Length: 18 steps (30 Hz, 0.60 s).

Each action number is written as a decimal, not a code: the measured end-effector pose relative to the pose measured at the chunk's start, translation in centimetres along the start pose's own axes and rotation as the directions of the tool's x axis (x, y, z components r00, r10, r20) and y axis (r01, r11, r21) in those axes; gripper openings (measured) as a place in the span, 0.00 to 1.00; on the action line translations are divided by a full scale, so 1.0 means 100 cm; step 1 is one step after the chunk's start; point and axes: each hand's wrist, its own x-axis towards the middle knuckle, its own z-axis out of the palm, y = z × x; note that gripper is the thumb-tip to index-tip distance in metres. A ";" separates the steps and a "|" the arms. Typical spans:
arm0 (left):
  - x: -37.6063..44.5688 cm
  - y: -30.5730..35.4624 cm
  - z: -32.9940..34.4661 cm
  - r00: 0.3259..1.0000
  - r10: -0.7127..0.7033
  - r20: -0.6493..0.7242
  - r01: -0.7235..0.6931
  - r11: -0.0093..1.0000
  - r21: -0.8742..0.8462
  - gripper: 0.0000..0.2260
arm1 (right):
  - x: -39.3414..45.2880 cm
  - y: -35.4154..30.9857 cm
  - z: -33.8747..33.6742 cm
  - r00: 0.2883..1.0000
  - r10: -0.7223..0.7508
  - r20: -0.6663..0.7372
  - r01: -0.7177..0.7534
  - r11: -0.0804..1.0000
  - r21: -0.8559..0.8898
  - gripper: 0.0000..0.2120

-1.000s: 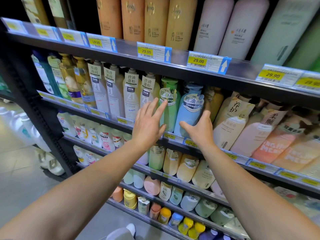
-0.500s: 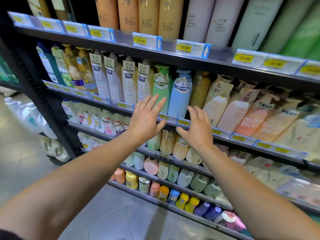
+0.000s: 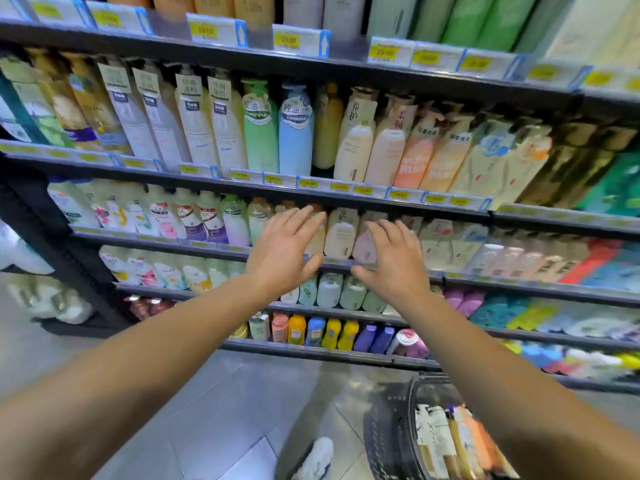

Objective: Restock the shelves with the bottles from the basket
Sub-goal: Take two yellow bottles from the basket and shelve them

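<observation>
Both hands are holding nothing: the left hand [image 3: 282,252] and the right hand [image 3: 393,261] are spreading loose, nearly straight fingers in the air in front of the shelving, palms facing the shelves and thumbs pointing toward each other, with a small gap between them. Whether any fingertip is touching a bottle or a shelf edge cannot be told. Both bare forearms are reaching forward from the lower corners of the view.

At the lower right a dark basket [image 3: 391,427] is standing on the tiled floor [image 3: 214,393], and it is carrying several bottles in the basket [image 3: 450,441], lying packed together, cream, white and orange; their labels are too blurred to read. A white shoe [image 3: 317,459] is showing just left of the basket.

Shelf bottles are filling every level of the rack. A green bottle [image 3: 260,128] and a blue bottle [image 3: 296,129] are standing side by side and upright on the upper shelf [image 3: 346,190], above the hands, with tall white bottles to their left and cream and peach ones leaning to their right. Yellow price tags [image 3: 308,184] are lining the shelf edges.
</observation>
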 end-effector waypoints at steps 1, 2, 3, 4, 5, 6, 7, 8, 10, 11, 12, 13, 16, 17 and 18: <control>-0.005 0.013 0.005 0.999 0.028 0.015 -0.028 1.000 -0.013 0.30 | -0.017 0.010 -0.001 1.000 0.013 0.004 -0.013 1.000 -0.007 0.40; -0.010 0.027 0.010 0.998 0.056 0.038 -0.055 0.998 -0.021 0.30 | -0.036 0.021 -0.002 0.999 0.031 0.009 -0.031 0.999 -0.018 0.40; -0.015 0.042 0.015 0.994 0.084 0.065 -0.082 0.996 -0.028 0.30 | -0.054 0.032 -0.002 0.998 0.058 0.021 -0.058 0.998 -0.030 0.40; -0.019 0.057 0.022 0.990 0.111 0.092 -0.108 0.993 -0.039 0.30 | -0.072 0.043 -0.002 0.995 0.090 0.035 -0.089 0.995 -0.036 0.39; -0.023 0.073 0.029 0.983 0.139 0.118 -0.133 0.990 -0.056 0.30 | -0.090 0.055 -0.001 0.992 0.119 0.049 -0.118 0.992 -0.038 0.39; -0.026 0.090 0.036 0.976 0.167 0.142 -0.157 0.984 -0.078 0.30 | -0.106 0.066 0.000 0.988 0.142 0.062 -0.139 0.989 -0.043 0.39; -0.029 0.106 0.045 0.967 0.194 0.165 -0.178 0.978 -0.106 0.31 | -0.123 0.078 0.001 0.985 0.160 0.070 -0.156 0.986 -0.054 0.39; -0.032 0.123 0.054 0.959 0.216 0.186 -0.193 0.972 -0.135 0.31 | -0.139 0.091 0.003 0.981 0.177 0.075 -0.172 0.983 -0.062 0.39; -0.035 0.158 0.075 0.937 0.260 0.232 -0.225 0.960 -0.166 0.30 | -0.169 0.121 0.008 0.971 0.224 0.086 -0.221 0.974 -0.050 0.38; -0.035 0.175 0.086 0.924 0.286 0.256 -0.247 0.954 -0.172 0.30 | -0.183 0.138 0.012 0.960 0.260 0.103 -0.256 0.966 -0.043 0.38; -0.034 0.193 0.098 0.910 0.312 0.275 -0.269 0.946 -0.181 0.30 | -0.196 0.155 0.015 0.947 0.296 0.126 -0.292 0.955 -0.046 0.37; -0.032 0.211 0.111 0.897 0.336 0.288 -0.288 0.937 -0.196 0.29 | -0.209 0.175 0.020 0.934 0.327 0.148 -0.322 0.945 -0.054 0.37; -0.026 0.268 0.154 0.856 0.388 0.342 -0.317 0.916 -0.244 0.29 | -0.248 0.238 0.033 0.899 0.393 0.194 -0.393 0.919 -0.036 0.38; -0.024 0.288 0.169 0.842 0.394 0.368 -0.317 0.914 -0.254 0.29 | -0.260 0.259 0.036 0.888 0.407 0.215 -0.411 0.911 -0.030 0.38; -0.021 0.308 0.184 0.830 0.395 0.394 -0.310 0.914 -0.262 0.30 | -0.271 0.281 0.040 0.877 0.418 0.236 -0.423 0.906 -0.032 0.38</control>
